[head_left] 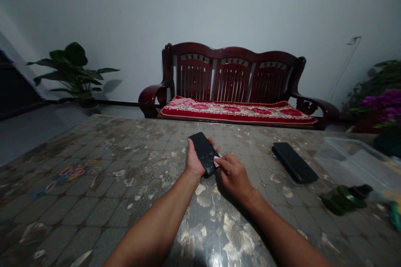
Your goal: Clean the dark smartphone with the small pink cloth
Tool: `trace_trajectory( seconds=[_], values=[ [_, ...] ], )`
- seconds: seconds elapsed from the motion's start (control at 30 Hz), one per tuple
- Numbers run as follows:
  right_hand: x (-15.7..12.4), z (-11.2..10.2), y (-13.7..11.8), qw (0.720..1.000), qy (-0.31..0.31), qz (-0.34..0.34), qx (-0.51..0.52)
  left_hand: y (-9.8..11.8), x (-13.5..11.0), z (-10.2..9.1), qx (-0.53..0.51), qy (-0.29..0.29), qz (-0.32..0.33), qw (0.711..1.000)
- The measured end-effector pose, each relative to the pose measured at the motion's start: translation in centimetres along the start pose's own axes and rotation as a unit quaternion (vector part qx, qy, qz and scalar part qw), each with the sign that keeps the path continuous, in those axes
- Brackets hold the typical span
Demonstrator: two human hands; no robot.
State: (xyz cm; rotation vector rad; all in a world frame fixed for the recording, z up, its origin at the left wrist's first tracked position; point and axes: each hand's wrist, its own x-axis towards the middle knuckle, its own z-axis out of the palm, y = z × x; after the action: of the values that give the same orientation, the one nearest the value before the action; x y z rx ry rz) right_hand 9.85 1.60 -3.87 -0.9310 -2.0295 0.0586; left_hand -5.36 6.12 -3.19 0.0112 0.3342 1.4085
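A black smartphone (202,150) lies tilted in my left hand (194,161), its dark face up. My left thumb runs along the near-left edge, and fingertips show past the far-right edge. Pale spots dot the phone's lower half; I cannot tell whether they are drops or reflections. My right hand (233,173) is closed in a pinch on a small pale pink piece (216,161), which is at the phone's lower right edge. Its material is too small to make out. Both hands are above the patterned tablecloth (175,200).
To the right lie a stack of flat black objects (294,162), a green bottle with a black cap (344,198) and a clear plastic box (369,160). Coloured bands (72,172) are scattered on the left. Beyond the table stands a wooden bench (234,75).
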Motion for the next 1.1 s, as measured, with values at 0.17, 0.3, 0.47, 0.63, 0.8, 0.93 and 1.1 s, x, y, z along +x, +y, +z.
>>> trace_trajectory(
  seconds=[0.17, 0.3, 0.47, 0.63, 0.8, 0.93, 1.1],
  values=[
    [-0.3, 0.2, -1.8, 0.996, -0.058, -0.042, 0.046, -0.1, -0.2, 0.1, 0.018, 0.003, -0.01, 1.0],
    [0.1, 0.0, -1.9, 0.994, -0.043, -0.034, 0.096, -0.1, -0.1, 0.2, 0.022, -0.003, -0.009, 1.0],
    [0.4, -0.1, -0.7, 0.997, 0.019, 0.043, 0.055, -0.4, -0.2, 0.5, 0.038, -0.003, -0.038, 0.999],
    [0.2, -0.1, -1.8, 0.987, -0.047, -0.022, 0.15, -0.4, -0.4, 0.7, 0.105, -0.007, -0.051, 0.993],
    [1.5, -2.0, -2.2, 0.958, 0.07, 0.102, 0.257, 0.5, -0.6, 1.1, 0.303, -0.047, -0.046, 0.951],
    [2.6, -3.4, 0.8, 0.88, 0.241, 0.283, 0.295, 0.7, -1.3, 2.1, 0.58, -0.165, 0.08, 0.793],
    [2.4, -3.2, 4.7, 0.784, 0.346, 0.387, 0.341, -0.5, -2.9, 2.4, 0.885, -0.169, 0.23, 0.368]
  ],
)
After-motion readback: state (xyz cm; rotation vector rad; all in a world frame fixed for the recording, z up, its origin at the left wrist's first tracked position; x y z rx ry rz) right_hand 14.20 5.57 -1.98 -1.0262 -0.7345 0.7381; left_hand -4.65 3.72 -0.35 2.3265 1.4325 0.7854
